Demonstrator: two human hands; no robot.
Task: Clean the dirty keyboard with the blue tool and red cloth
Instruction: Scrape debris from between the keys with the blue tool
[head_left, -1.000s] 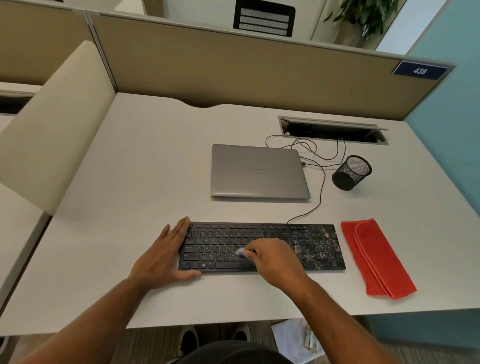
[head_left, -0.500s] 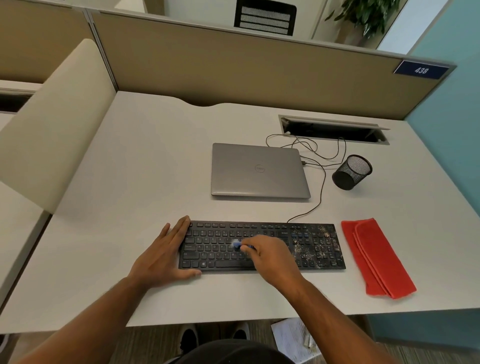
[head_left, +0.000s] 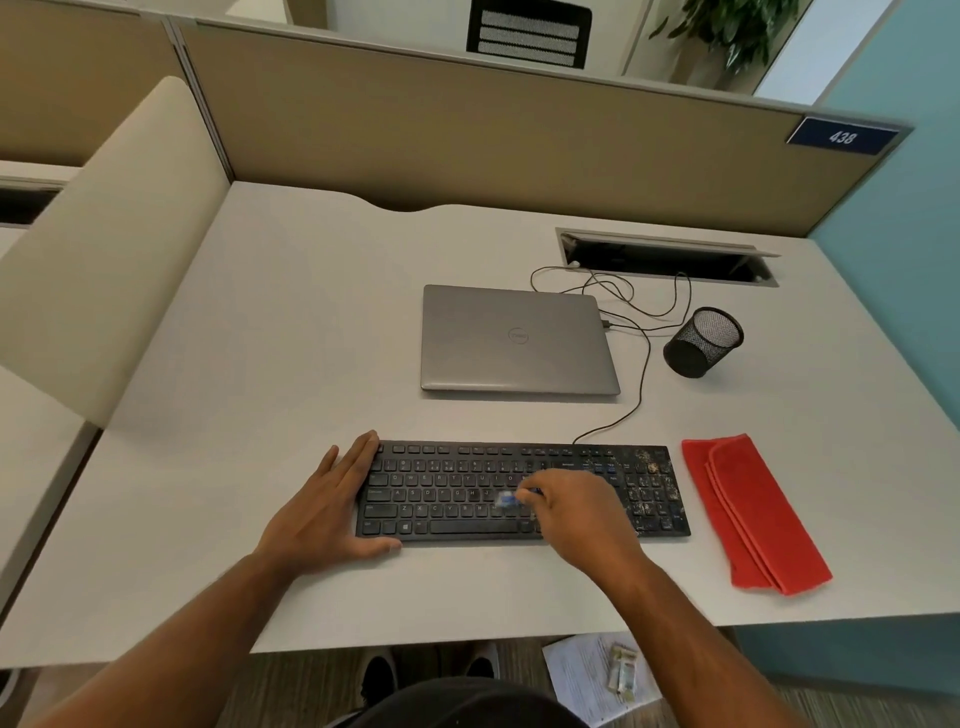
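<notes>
R hand (head_left: 582, 512) has its fingers curled round the blue tool (head_left: 506, 500), only the blurred blue tip showing past the fingertips, tip down on the letter keys near the middle of the keyboard (head_left: 519, 491). L hand (head_left: 332, 512) lies flat w/ straight fingers along the keyboard's left end, thumb hooked at the front edge, bracing it, holding nothing. Keyboard sits at the front of the desk (head_left: 260, 364), cable running back toward the closed laptop (head_left: 514, 340). Left and middle keys look fairly clean; the right end, esp. the numpad area, is speckled w/ pale crumbs and dust. So the step looks like brushing w/ the tool, approx halfway across. Next move prob needs the tool worked rightward into the dirty block, short strokes btwn keys, L hand kept bracing. Red cloth (head_left: 753, 514) lies folded just beside the keyboard's right end, untouched, the wipe-down not yet started. Mesh cup (head_left: 704, 340) stands behind it.
</notes>
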